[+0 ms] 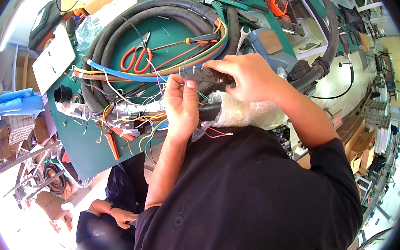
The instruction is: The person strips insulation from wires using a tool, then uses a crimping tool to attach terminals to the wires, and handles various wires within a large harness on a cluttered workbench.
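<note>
Dark crimping pliers (208, 76) with a flat, riveted head are held up in front of my chest. My right hand (255, 76) is closed around their handle end. At the jaw end my left hand (180, 105) is closed, thumb and fingers pinched against the tool's head; whatever sits between the fingertips is too small to make out. Loose thin wires (144, 97) spread out beside my left hand. Below the tool runs a thick black cable (209, 111), partly wrapped in clear plastic film (246, 112).
A coiled black cable (104, 43) lies on the green table (84, 148). Inside the coil are red-handled scissors (136, 58) and a screwdriver (202, 39). A wrench (242, 38) and green-handled pliers (235, 2) lie farther back. Another person's hand (121, 217) shows at lower left.
</note>
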The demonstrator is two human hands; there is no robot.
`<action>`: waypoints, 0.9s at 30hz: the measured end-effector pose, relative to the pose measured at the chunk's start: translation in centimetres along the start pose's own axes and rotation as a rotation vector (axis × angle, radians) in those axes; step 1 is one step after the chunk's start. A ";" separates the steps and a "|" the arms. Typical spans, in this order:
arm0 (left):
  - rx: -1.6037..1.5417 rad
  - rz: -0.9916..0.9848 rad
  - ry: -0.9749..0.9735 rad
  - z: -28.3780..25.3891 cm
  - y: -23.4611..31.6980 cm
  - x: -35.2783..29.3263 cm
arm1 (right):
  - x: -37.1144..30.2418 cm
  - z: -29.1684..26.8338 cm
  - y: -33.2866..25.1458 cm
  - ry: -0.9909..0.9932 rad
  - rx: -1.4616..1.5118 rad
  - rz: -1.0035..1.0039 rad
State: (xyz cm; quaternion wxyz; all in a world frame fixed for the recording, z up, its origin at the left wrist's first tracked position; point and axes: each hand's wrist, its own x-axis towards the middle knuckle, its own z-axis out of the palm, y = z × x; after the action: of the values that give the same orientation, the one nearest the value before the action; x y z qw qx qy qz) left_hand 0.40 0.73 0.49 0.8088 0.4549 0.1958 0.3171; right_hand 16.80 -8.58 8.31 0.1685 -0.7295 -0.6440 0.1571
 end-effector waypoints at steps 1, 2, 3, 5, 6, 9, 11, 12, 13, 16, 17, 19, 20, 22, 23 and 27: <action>-0.003 0.007 0.015 0.1 0.1 0.1 | 0.3 -0.1 -0.1 0.019 0.023 -0.003; -0.032 0.009 0.012 0.1 0.1 0.2 | 0.6 -0.2 -0.2 0.039 0.046 -0.007; -0.060 0.011 0.009 0.1 0.2 0.3 | 0.8 -0.3 -0.2 0.040 0.056 0.007; -0.095 0.017 0.023 0.1 0.1 0.2 | 1.0 0.1 -0.1 0.029 0.076 0.033; -0.097 0.022 0.036 0.3 0.2 0.3 | 1.2 0.3 0.1 0.025 0.133 0.043; -0.073 0.053 0.055 0.5 0.2 0.7 | 1.4 0.9 0.6 0.039 0.222 0.055; -0.048 0.062 0.054 0.4 -0.1 0.7 | 1.3 0.9 1.0 0.089 0.175 0.043; -0.001 0.029 0.101 0.0 -0.1 -0.5 | 2.0 -2.8 3.8 0.317 0.197 0.389; 0.009 0.048 0.090 0.0 -0.4 -1.1 | 2.4 -6.5 6.5 0.591 0.289 0.719; -0.039 0.027 0.128 -0.1 -0.5 -0.7 | 0.7 -14.2 5.9 0.587 0.148 0.285; -0.103 0.028 0.153 0.1 0.0 0.0 | 2.1 -13.9 4.1 0.543 -0.017 0.113; -0.156 0.018 0.181 0.5 -0.2 -0.1 | 4.4 -12.0 2.7 0.543 0.040 0.208; -0.184 0.018 0.148 0.4 0.0 0.3 | 5.7 -11.0 3.6 0.462 -0.022 0.206; -0.207 -0.017 0.107 -0.5 0.2 -0.4 | 8.1 -5.7 7.7 0.239 -0.128 0.202; -0.177 -0.011 0.121 0.1 -0.3 -0.4 | 9.3 -3.4 9.5 0.096 -0.223 0.182; -0.144 -0.015 0.141 0.2 -0.2 -0.1 | 14.4 3.2 9.5 -0.175 -0.469 0.283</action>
State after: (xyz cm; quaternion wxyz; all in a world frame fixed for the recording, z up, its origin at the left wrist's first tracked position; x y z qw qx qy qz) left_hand 0.52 0.47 0.41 0.8260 0.3708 0.2323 0.3553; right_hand 25.53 4.82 1.03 -0.0849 -0.8149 -0.5665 0.0882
